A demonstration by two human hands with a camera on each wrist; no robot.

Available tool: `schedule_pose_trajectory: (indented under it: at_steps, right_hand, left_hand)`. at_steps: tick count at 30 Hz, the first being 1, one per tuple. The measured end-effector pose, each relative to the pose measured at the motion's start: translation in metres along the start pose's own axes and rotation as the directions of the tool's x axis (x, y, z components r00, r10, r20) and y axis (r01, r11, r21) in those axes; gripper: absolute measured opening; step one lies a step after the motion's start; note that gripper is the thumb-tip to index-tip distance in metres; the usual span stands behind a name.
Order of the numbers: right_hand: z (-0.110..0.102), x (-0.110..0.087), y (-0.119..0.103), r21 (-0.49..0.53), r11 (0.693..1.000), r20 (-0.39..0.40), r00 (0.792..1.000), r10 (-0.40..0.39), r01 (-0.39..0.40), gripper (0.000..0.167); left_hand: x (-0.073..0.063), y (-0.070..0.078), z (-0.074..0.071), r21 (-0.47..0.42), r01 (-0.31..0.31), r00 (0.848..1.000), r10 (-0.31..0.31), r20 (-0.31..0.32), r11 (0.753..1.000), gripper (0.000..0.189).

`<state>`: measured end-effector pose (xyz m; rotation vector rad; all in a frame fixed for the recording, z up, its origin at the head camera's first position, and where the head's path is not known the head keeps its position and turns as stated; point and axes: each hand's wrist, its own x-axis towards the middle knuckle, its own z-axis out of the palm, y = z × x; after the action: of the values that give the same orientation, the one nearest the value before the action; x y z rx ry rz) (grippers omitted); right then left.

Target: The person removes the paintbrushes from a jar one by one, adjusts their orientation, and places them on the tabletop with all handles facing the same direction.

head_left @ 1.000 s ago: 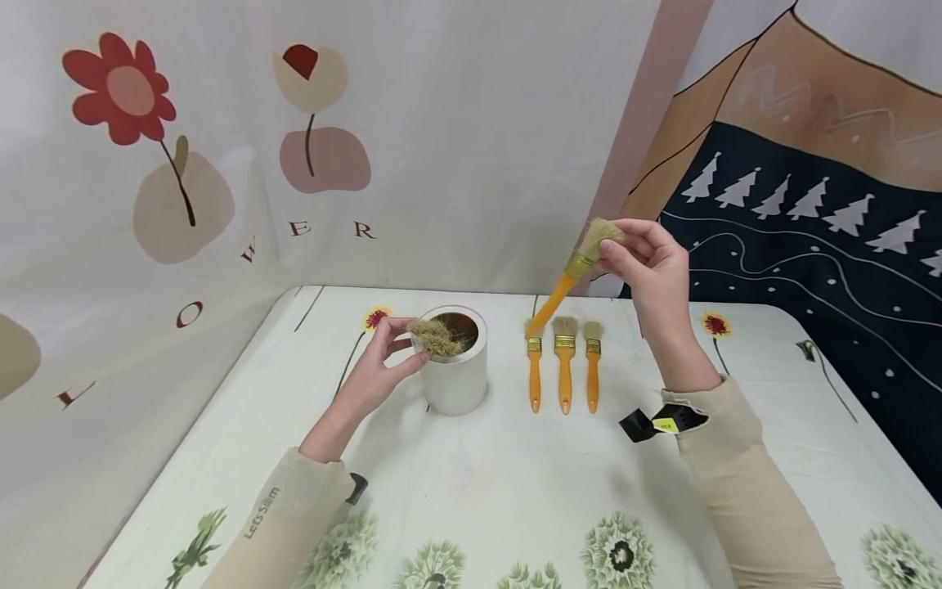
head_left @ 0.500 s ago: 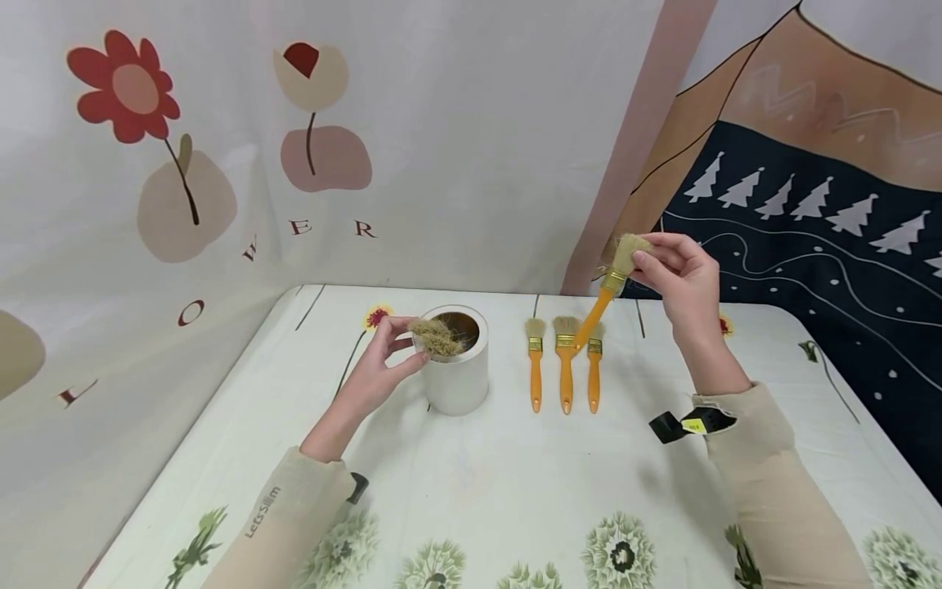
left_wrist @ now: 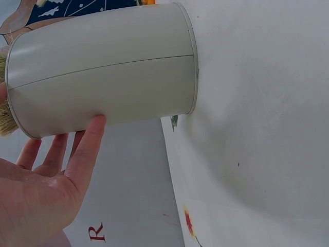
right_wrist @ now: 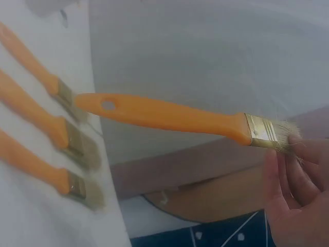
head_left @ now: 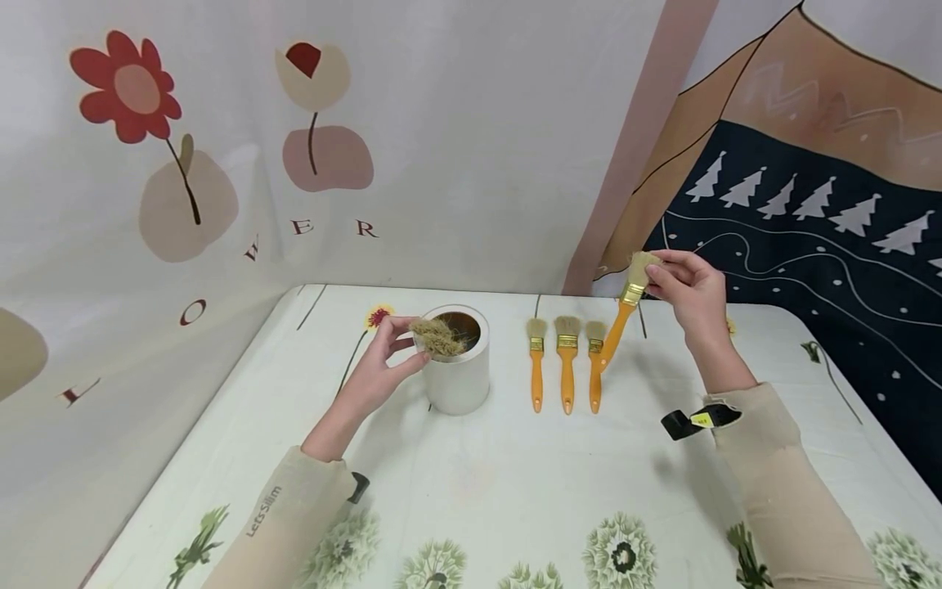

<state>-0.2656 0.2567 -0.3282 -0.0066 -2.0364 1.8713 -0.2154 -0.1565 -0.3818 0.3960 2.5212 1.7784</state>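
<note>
My right hand [head_left: 693,296] pinches a paintbrush [head_left: 624,323] by its pale bristles, its orange handle slanting down and left. The brush's tip overlaps the rightmost of three paintbrushes lying on the table: left brush [head_left: 536,368], wider middle brush [head_left: 567,368] and right brush [head_left: 594,384]. My left hand [head_left: 371,360] holds the upper part of an upright white can [head_left: 458,384], thumb on the near side. In the left wrist view, fingertips [left_wrist: 97,123] press the can's wall. Tan bristly tufts [head_left: 439,337] stick out at its mouth; what lies below them is hidden.
A white flowered cloth covers the table [head_left: 471,466]. Behind it hangs a pale curtain [head_left: 471,164] with printed flowers, and a dark blue printed cloth [head_left: 795,245] is at the right.
My right hand has moved right and down with the paintbrush, whose handle passes from above the left lying brush to the right one. The left hand and can stay put.
</note>
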Motion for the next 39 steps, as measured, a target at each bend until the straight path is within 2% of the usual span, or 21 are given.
schedule_pose_trajectory:
  at_steps: [9,18,23,25,27,28,30,32,34,35,39]
  right_hand:
    - [-0.010,0.008,0.025,-0.052,0.993,0.014,0.995,0.103,-0.102,0.017]
    - [-0.015,0.011,0.047,-0.094,0.981,0.038,0.984,0.172,-0.168,0.012]
    - [-0.015,0.012,0.058,-0.178,0.960,0.031,0.974,0.224,-0.215,0.026]
    - [-0.015,0.013,0.062,-0.195,0.954,0.032,0.971,0.237,-0.227,0.024]
    - [-0.022,0.027,0.094,-0.196,0.956,0.018,0.974,0.224,-0.216,0.026]
    - [-0.024,0.030,0.100,-0.159,0.962,0.037,0.972,0.231,-0.222,0.024]
    - [-0.030,0.041,0.128,-0.158,0.964,0.031,0.975,0.222,-0.214,0.022]
    - [-0.035,0.052,0.152,-0.161,0.966,0.023,0.978,0.209,-0.202,0.028]
    - [-0.033,0.046,0.142,-0.174,0.960,0.048,0.972,0.231,-0.220,0.026]
    - [-0.032,0.046,0.145,-0.216,0.951,0.029,0.972,0.234,-0.222,0.026]
    - [-0.023,0.030,0.116,-0.221,0.933,0.060,0.951,0.302,-0.283,0.025]
  left_hand:
    - [0.000,0.000,0.000,-0.001,-0.009,1.000,0.009,-0.003,1.000,0.047]
    - [0.000,0.000,0.000,0.004,-0.007,1.000,0.007,-0.004,1.000,0.047]
    - [-0.001,0.000,0.000,0.007,-0.004,1.000,0.004,-0.004,1.000,0.048]
    - [-0.001,0.000,0.001,0.005,-0.005,1.000,0.005,-0.005,1.000,0.048]
    - [-0.001,0.000,0.001,0.005,-0.006,1.000,0.006,-0.004,1.000,0.048]
    - [-0.001,0.000,0.001,0.004,-0.007,1.000,0.007,-0.004,1.000,0.048]
    - [-0.001,-0.001,0.001,0.003,-0.006,1.000,0.006,-0.004,1.000,0.048]
    - [0.000,-0.001,0.001,0.004,-0.004,1.000,0.004,-0.002,1.000,0.048]
    - [0.000,-0.001,0.001,0.004,-0.002,1.000,0.002,-0.003,1.000,0.048]
    - [0.000,-0.001,0.001,0.005,-0.001,1.000,0.001,-0.003,1.000,0.048]
    - [-0.001,0.000,0.000,0.008,0.000,1.000,0.000,-0.005,1.000,0.048]
